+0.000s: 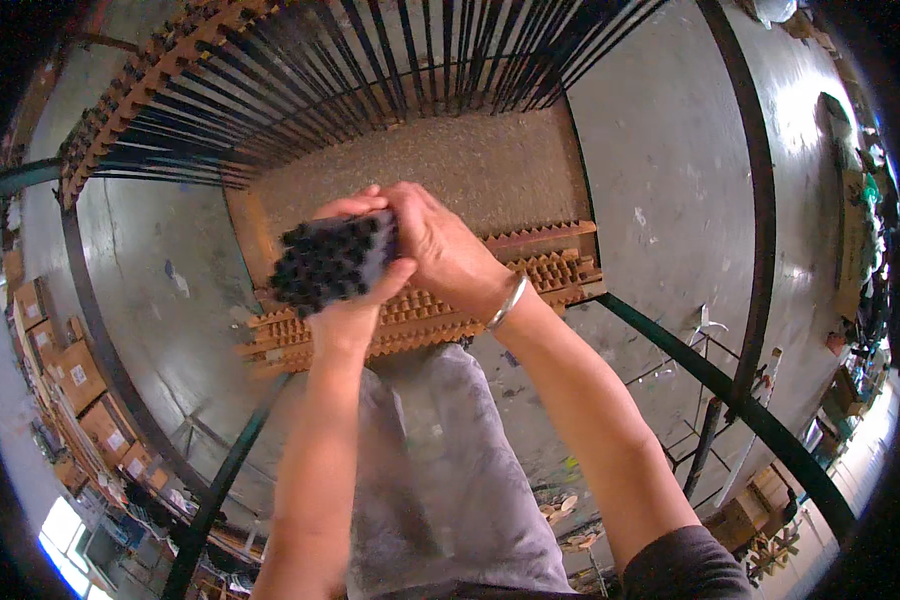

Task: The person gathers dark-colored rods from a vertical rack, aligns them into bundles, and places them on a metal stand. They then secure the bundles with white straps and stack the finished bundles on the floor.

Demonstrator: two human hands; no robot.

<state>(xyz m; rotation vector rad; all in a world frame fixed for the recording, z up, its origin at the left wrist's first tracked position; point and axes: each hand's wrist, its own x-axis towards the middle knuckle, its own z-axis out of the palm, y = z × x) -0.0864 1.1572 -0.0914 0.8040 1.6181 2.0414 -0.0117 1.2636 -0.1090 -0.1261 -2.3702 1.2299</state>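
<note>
Both hands are raised over a wooden board and close around a tight bundle of thin black rods [330,262], seen end-on as a cluster of dark knobbly tips. My left hand [360,308] grips the bundle from below, its thumb along the right side. Against the bundle's right side presses my right hand [432,238], with a bangle at the wrist. Some fingers behind the bundle are partly hidden. Below the hands lie several notched wooden strips [420,318] along the board's near edge.
The brown board [490,160] sits in a dark metal frame [710,372]. Many black rods [390,60] stand in a row at the far side, beside a notched rack [120,110] at left. Cardboard boxes [75,375] line the left; a clothes-like pile [850,220] lies right.
</note>
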